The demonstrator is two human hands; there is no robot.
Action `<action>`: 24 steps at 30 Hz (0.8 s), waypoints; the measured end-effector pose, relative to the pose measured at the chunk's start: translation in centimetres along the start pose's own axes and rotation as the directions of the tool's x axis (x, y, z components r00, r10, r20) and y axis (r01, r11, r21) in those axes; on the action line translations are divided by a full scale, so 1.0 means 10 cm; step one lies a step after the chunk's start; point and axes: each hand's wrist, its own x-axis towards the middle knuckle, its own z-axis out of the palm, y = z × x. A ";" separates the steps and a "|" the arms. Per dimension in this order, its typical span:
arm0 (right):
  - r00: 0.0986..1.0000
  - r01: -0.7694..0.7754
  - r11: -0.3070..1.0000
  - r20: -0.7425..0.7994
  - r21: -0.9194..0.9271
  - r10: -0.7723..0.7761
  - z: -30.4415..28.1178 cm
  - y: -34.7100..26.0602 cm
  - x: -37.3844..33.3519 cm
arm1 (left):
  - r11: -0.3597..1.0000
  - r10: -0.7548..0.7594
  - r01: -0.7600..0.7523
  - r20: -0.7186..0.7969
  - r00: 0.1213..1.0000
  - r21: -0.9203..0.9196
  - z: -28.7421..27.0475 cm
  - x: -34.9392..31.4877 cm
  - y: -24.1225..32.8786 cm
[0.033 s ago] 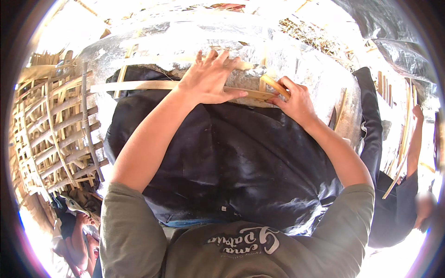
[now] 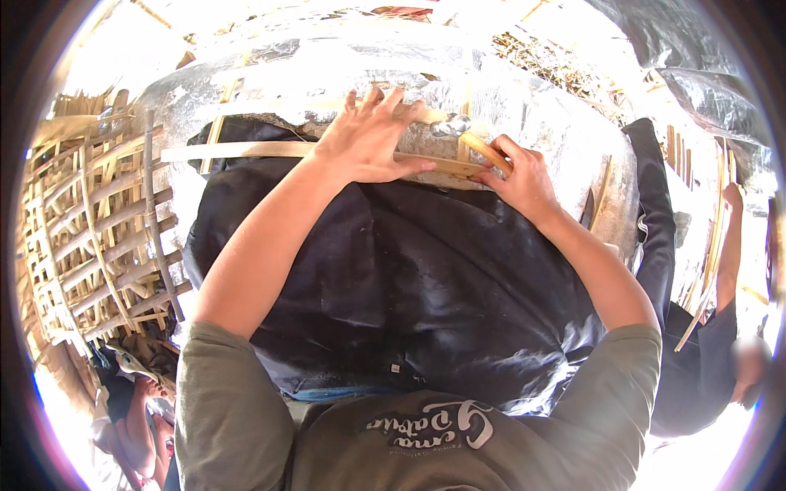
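My left hand [image 2: 364, 139] lies over a pale, flat bamboo strip [image 2: 237, 150], fingers spread and thumb stretched to the right along it. The strip runs from the left, passes under this hand and continues toward my right hand [image 2: 524, 176]. My right hand is closed around a yellow-brown wooden handle [image 2: 485, 154]. Beyond the handle's far end is a shiny grey patch [image 2: 450, 124], seemingly the tool's metal head or blade; glare hides its exact shape. Another pale strip [image 2: 282, 106] lies farther out, partly behind my left fingers. Black cloth [image 2: 393, 270] spreads below both hands.
A woven bamboo lattice [image 2: 98, 229] stands at the left. Clear plastic sheeting [image 2: 565, 123] covers the far side, with a dark rolled edge [image 2: 655, 204] at right. A co-worker in black [image 2: 696, 368] holds thin strips at far right; another person [image 2: 139, 425] is at lower left.
My hands stay almost in place. More of the shiny grey patch shows beside the handle. At far right, the co-worker's raised hand has shifted slightly left.
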 end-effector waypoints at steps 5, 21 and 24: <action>1.000 -0.012 1.000 0.011 0.000 0.012 -0.03 -0.02 0.06 | 0.999 -0.010 0.011 0.033 0.999 -0.050 0.00 0.10 -0.10; 0.999 0.030 0.999 -0.016 -0.042 -0.031 0.01 0.02 0.05 | 0.895 -0.417 0.420 0.050 0.907 -0.154 0.34 0.33 -0.35; 1.000 0.022 0.999 -0.019 -0.040 -0.023 0.01 0.03 0.05 | 0.875 -0.423 0.438 0.114 0.899 -0.205 0.35 0.35 -0.38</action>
